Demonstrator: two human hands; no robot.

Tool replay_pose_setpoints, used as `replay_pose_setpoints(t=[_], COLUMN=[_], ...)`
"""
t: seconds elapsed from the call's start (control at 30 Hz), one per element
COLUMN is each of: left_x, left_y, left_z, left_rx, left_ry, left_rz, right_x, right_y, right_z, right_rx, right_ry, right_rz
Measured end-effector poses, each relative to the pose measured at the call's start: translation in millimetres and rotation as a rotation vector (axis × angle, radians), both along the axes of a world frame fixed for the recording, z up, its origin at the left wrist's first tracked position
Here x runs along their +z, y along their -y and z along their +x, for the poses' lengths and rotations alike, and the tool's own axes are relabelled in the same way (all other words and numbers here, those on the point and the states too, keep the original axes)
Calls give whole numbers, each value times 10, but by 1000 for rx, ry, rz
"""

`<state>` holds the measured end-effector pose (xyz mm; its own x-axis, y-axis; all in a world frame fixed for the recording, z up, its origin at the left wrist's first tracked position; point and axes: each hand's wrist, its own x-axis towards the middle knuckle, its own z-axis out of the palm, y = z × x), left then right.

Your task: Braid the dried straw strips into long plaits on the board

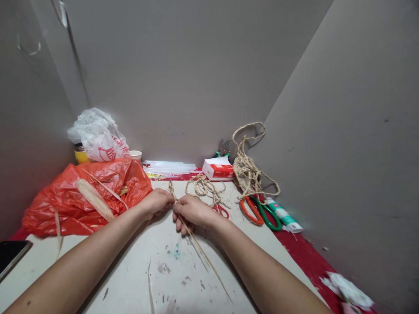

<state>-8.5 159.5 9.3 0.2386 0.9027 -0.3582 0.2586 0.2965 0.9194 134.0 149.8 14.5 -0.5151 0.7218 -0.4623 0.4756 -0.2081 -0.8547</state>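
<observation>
Near the middle of the pale board, my left hand (157,202) pinches a braided straw cord (171,188), whose short plaited end sticks up above the fingers. Right beside it, my right hand (194,213) is closed on the same cord, its fingertips almost meeting the left ones. Below the right hand, loose straw strands (209,261) trail down across the board. The exact grip point is partly hidden by the fingers. A coil of finished braid (201,186) lies just beyond the right hand, by small red-handled scissors (221,211).
At left, a red plastic bag (65,196) carries dried husk strips (93,198); a phone (13,257) lies nearer. Clear sticks (168,168), a red-and-white box (218,169) and a heap of braided rope (245,174) line the back. Orange-and-green-handled scissors (271,218) and a tube (284,216) sit at right.
</observation>
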Motion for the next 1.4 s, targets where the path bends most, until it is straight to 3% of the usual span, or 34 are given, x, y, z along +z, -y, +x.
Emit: replay_pose_setpoints(t=[0.1,0.23,0.27,0.33,0.43,0.47,0.63,0.8,1.0,1.1,1.27,1.4], left_x=[-21,-5,8,33,53,53,42,40,33,75,158,146], left_y=[-9,-15,-15,-17,-25,-28,-43,-48,-38,-49,-66,-13], left_z=[1,-18,-28,-50,-81,-89,-112,-112,-116,-156,-215,-126], left_rx=[-12,-37,-49,-69,-95,-106,-133,-170,-207,-233,-355,-372], left_ry=[28,57,75,115,172,189,219,167,128,127,111,84], left_rz=[8,24,11,-27,-79,-88,-97,-88,-22,-30,-125,-133], right_x=[11,190,235,276,189,136,-40,-41,-70,-65,-58,-65], right_y=[76,123,106,37,-79,-102,-116,-185,-270,-270,-207,-145], right_z=[-30,77,115,173,168,142,8,60,120,129,76,10], right_rx=[33,220,200,28,-210,-231,-192,-139,-67,-95,-170,-264], right_ry=[78,125,104,36,-35,-53,-180,-126,-160,-215,-147,-203], right_rz=[105,106,119,249,455,438,28,67,-106,-159,-69,-61])
